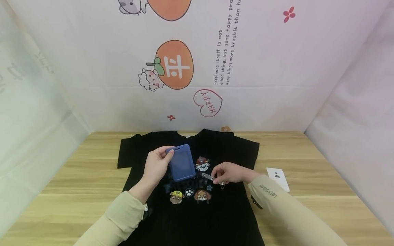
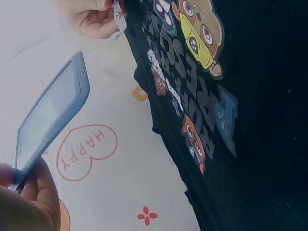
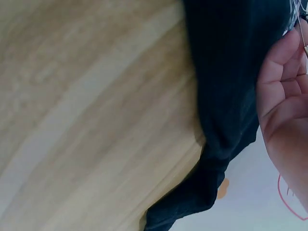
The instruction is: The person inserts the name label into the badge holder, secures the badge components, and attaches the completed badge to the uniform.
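Blue card holder (image 1: 182, 164), a rounded rectangle with a raised frame, a recessed panel and a slot near its top edge, held above the printed front of a black T-shirt (image 1: 194, 227). The left hand (image 1: 155, 167) pinches its upper corner, thumb in front; the right hand (image 1: 229, 172), just beside the holder and apart from it, pinches a small clip strap (image 1: 207, 176) that is pale, narrow and bears a round snap. The shirt, of soft matte fabric, lies spread on a wood-grained table (image 1: 307, 153); a flat white card (image 1: 280, 184) rests right of it.
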